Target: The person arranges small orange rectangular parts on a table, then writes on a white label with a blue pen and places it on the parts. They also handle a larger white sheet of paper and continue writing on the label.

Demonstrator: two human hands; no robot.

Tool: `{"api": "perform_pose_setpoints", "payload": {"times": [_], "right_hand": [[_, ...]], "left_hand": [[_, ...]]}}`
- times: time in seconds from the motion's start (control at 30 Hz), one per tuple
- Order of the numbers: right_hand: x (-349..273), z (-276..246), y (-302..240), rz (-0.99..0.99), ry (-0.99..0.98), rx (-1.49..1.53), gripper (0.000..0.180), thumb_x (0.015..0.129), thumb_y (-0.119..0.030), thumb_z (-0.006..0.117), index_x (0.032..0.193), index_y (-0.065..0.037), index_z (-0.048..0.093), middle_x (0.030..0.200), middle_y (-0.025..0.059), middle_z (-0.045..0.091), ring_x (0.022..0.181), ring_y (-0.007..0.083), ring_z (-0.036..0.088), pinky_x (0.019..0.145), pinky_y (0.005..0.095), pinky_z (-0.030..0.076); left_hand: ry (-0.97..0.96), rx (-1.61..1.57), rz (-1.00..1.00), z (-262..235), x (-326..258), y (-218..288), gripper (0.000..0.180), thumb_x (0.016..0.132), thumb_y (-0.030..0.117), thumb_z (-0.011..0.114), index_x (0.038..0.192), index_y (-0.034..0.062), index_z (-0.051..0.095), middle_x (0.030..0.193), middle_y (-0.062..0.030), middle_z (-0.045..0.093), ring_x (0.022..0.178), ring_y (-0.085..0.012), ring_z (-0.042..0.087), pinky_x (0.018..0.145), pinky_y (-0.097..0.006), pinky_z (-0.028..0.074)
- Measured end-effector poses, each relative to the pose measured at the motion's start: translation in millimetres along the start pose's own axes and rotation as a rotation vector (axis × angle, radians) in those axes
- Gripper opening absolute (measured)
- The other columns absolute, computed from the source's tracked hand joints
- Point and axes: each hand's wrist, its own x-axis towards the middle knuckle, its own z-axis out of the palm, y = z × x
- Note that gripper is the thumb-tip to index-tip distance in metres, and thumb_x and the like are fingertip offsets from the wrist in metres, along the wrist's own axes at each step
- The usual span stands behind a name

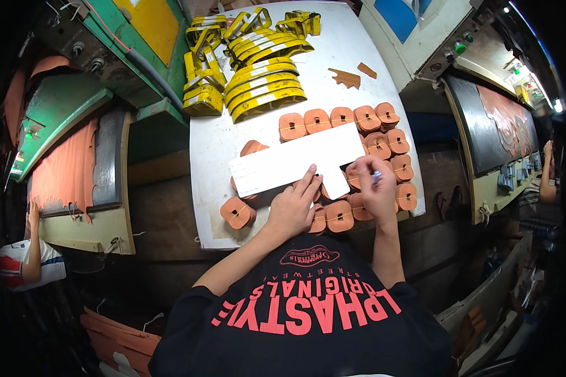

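A long white sheet of card or paper (289, 157) lies slantwise over several bundles of tan leather pieces, with a smaller white piece (335, 182) by its lower edge. My left hand (294, 207) rests on the near edge of the sheet, fingers stretched out. At the sheet's right end, my right hand (377, 195) is closed round a pen (376, 177), of which only a small bluish-white part shows. The bundles, such as the leather bundle (238, 213) at the near left, are rounded squares tied with thin yellow bands. The sheet hides some of them.
Yellow cutting dies (264, 81) stand in rows at the far left of the white table (352, 44). Leather scraps (344, 78) lie at the far right. Machines flank the table, with leather sheets on the left bed (63, 169) and right bed (503, 119). Other people's arms show at both sides.
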Motion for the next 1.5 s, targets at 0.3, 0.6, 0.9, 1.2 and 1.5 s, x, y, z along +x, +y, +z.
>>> {"api": "perform_pose_setpoints", "payload": {"times": [0.3, 0.6, 0.9, 1.2, 1.5], "right_hand": [[13, 3, 20, 0.337, -0.162, 0.317, 0.058, 0.121, -0.046, 0.031, 0.114, 0.0, 0.066, 0.084, 0.0083, 0.07, 0.061, 0.0086, 0.062, 0.055, 0.021, 0.048], [30, 48, 26, 0.238, -0.035, 0.325, 0.031, 0.113, -0.026, 0.059, 0.107, 0.003, 0.067, 0.088, 0.0092, 0.073, 0.059, 0.0064, 0.062, 0.053, 0.0239, 0.049], [29, 62, 69, 0.191, 0.036, 0.103, 0.043, 0.115, -0.033, 0.055, 0.087, -0.001, 0.061, 0.07, 0.0046, 0.061, 0.049, 0.0081, 0.055, 0.046, 0.0258, 0.045], [26, 65, 80, -0.095, 0.111, -0.156, 0.041, 0.116, -0.025, 0.051, 0.083, 0.0, 0.054, 0.063, 0.0161, 0.059, 0.054, 0.0272, 0.058, 0.054, 0.04, 0.046], [23, 63, 73, -0.07, 0.011, -0.201, 0.039, 0.114, -0.023, 0.053, 0.084, 0.001, 0.055, 0.064, 0.0188, 0.055, 0.055, 0.0314, 0.057, 0.056, 0.0414, 0.047]], "left_hand": [[0.002, -0.014, -0.021, 0, 3, -2, 0.073, 0.082, 0.014, 0.072, 0.154, 0.013, 0.058, 0.169, -0.0097, 0.047, 0.079, -0.0264, 0.07, 0.073, -0.036, 0.061], [0.018, -0.045, -0.042, -2, 6, -1, 0.072, 0.082, 0.012, 0.069, 0.153, 0.014, 0.059, 0.166, -0.009, 0.05, 0.08, -0.0272, 0.072, 0.075, -0.038, 0.061], [0.004, -0.051, -0.06, -2, 7, -1, 0.071, 0.082, 0.012, 0.068, 0.153, 0.0149, 0.059, 0.167, -0.0076, 0.049, 0.081, -0.0273, 0.072, 0.076, -0.038, 0.062], [-0.014, -0.067, -0.077, -3, 7, 1, 0.07, 0.082, 0.013, 0.067, 0.152, 0.0149, 0.059, 0.167, -0.0073, 0.049, 0.084, -0.0277, 0.072, 0.077, -0.038, 0.062], [0.0, -0.072, -0.075, -1, 6, 3, 0.068, 0.082, 0.013, 0.067, 0.15, 0.0131, 0.06, 0.166, -0.0075, 0.051, 0.084, -0.0276, 0.073, 0.077, -0.038, 0.062]]}}
